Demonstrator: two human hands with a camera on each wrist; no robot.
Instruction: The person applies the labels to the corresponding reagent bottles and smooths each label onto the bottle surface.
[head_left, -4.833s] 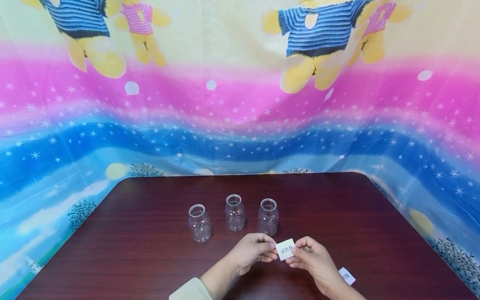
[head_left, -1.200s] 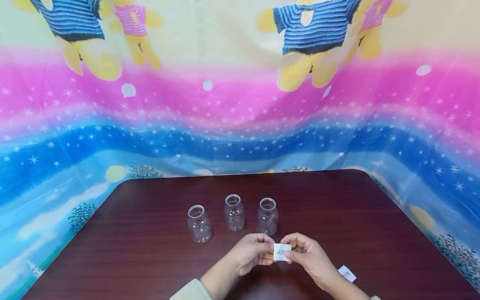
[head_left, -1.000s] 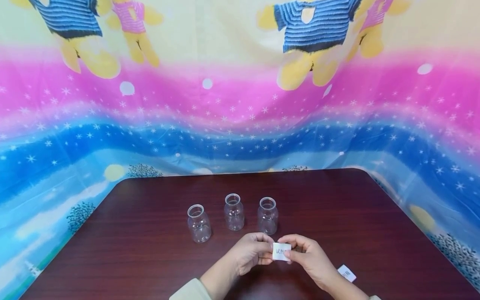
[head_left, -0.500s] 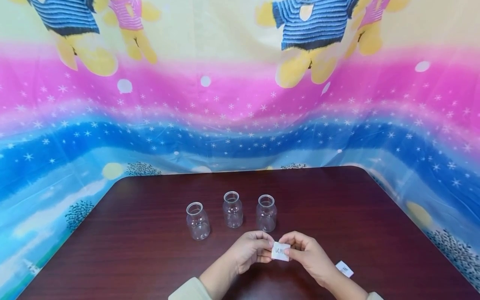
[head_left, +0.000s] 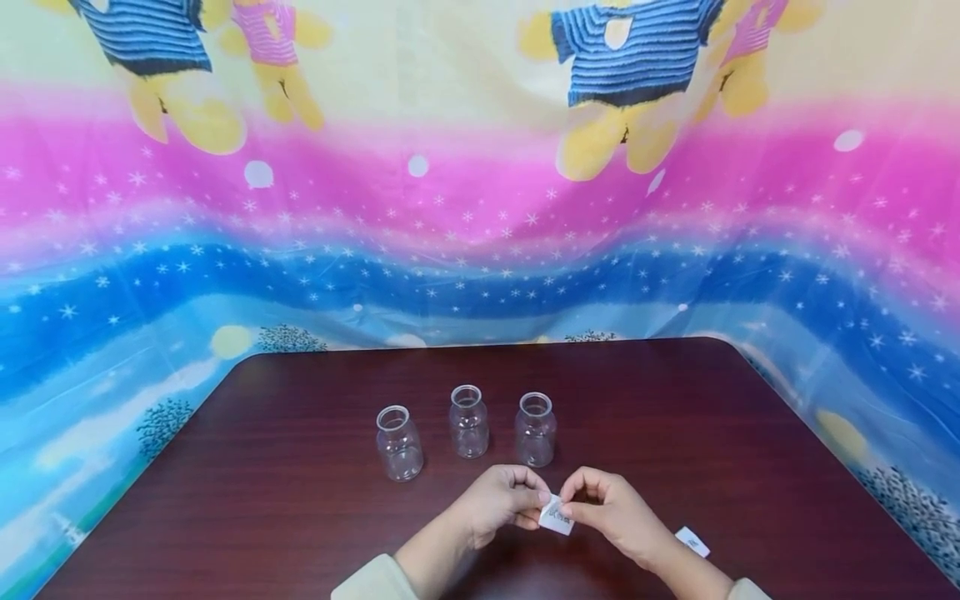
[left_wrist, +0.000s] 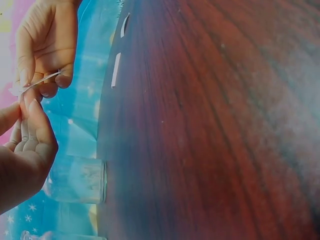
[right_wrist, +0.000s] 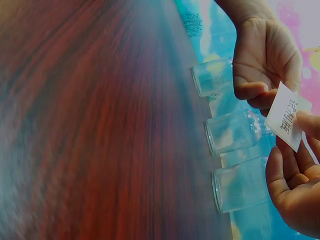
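Observation:
Both hands are held together in front of the jars, on a small white paper label (head_left: 556,518) printed with dark characters. My left hand (head_left: 501,506) pinches the label's upper left edge between thumb and fingers. With thumb and forefinger, my right hand (head_left: 615,508) pinches its upper right corner. In the right wrist view the printed label face (right_wrist: 286,114) shows between the two hands. The left wrist view shows the label (left_wrist: 45,80) almost edge-on, with a corner bent near the fingertips. Another white label (head_left: 692,542) lies on the table beside my right wrist.
Behind the hands, three clear glass jars without lids stand upright: a left jar (head_left: 401,450), a middle jar (head_left: 469,429) and a right jar (head_left: 536,435). All are on the dark red-brown table (head_left: 225,500). A patterned curtain (head_left: 480,250) hangs beyond the table's far edge.
The label has turned and tilted, its printed face now slanting. My right fingertips have shifted from the label's right side to its upper corner. The jars have not moved.

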